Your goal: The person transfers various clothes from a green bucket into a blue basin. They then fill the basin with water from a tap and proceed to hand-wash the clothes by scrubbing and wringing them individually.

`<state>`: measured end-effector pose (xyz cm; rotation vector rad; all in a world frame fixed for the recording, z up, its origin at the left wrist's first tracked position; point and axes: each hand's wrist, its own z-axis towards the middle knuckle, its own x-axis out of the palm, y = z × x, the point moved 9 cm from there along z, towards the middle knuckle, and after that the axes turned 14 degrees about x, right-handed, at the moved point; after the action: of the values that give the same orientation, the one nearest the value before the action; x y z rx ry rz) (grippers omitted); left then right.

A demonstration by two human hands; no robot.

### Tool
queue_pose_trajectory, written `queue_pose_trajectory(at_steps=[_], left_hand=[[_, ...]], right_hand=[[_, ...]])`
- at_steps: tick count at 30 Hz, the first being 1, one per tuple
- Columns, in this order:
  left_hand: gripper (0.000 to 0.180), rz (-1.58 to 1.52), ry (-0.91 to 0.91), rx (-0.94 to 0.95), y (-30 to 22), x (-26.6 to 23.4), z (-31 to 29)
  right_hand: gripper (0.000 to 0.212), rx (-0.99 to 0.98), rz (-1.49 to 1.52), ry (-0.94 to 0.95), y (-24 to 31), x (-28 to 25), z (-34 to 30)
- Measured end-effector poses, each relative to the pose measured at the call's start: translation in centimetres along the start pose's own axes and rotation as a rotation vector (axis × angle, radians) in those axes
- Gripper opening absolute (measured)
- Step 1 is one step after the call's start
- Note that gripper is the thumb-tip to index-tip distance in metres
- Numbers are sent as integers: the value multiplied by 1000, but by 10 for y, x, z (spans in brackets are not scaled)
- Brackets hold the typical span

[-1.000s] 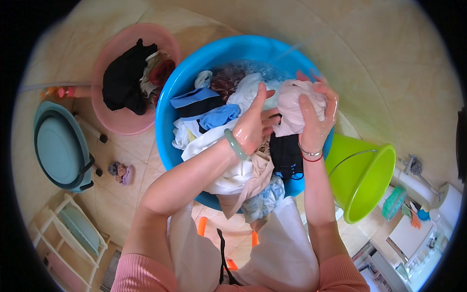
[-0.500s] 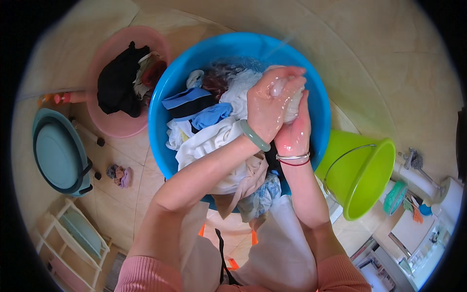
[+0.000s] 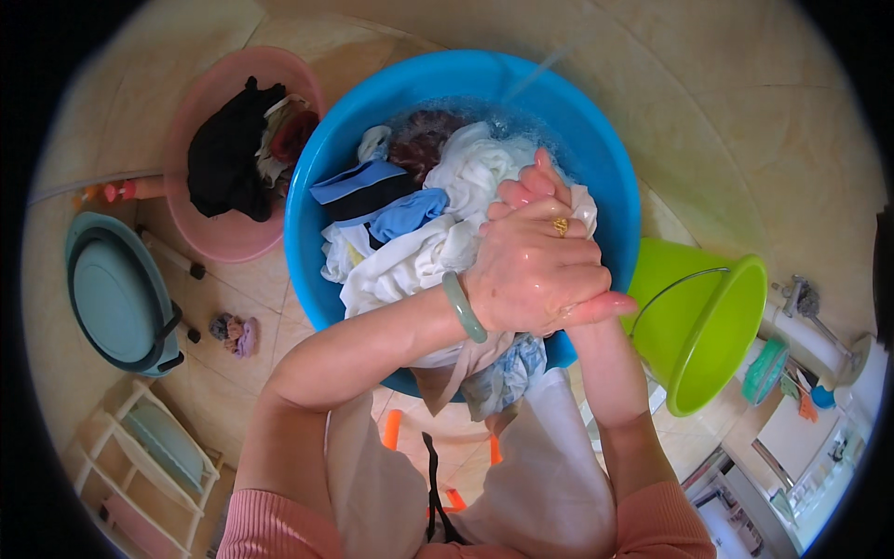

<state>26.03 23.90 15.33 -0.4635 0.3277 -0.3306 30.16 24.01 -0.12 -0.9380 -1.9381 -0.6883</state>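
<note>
Your left hand (image 3: 535, 268), fingers (image 3: 579, 252) curled closed, clasps your right hand (image 3: 536, 189), pale pink cloth (image 3: 584, 207) between them; right-hand closure mostly hidden, cannot tell; cloth is above the blue basin (image 3: 615, 186) of laundry (image 3: 400, 270); green bucket (image 3: 684, 335) beside it; pink basin (image 3: 223, 79) beyond, left

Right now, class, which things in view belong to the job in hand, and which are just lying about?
In the job:
pale cloth, gripped in the fingers
blue basin with water and clothes
pink basin with a black garment, probably

Lying about, it seems:
lime-green bucket
grey-blue basin
scrunchies
</note>
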Motion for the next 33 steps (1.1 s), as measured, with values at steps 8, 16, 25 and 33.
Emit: queue_pose_trajectory(at_steps=[8,16,25,33], left_hand=[[23,-3,95,-34,18,8,-24],[47,-787,-377,-1070,95,3,-78],[56,-558,-46,-954,79,46,-36],[65,-1020,168,-783,-4,154,9]], right_hand=[[35,-272,-246,-227,3,-15,-21],[50,-391,-385,-271,52,14,-72],[29,-937,-848,-855,82,22,-187],[31,-1523,-446,-1158,86,28,-341]])
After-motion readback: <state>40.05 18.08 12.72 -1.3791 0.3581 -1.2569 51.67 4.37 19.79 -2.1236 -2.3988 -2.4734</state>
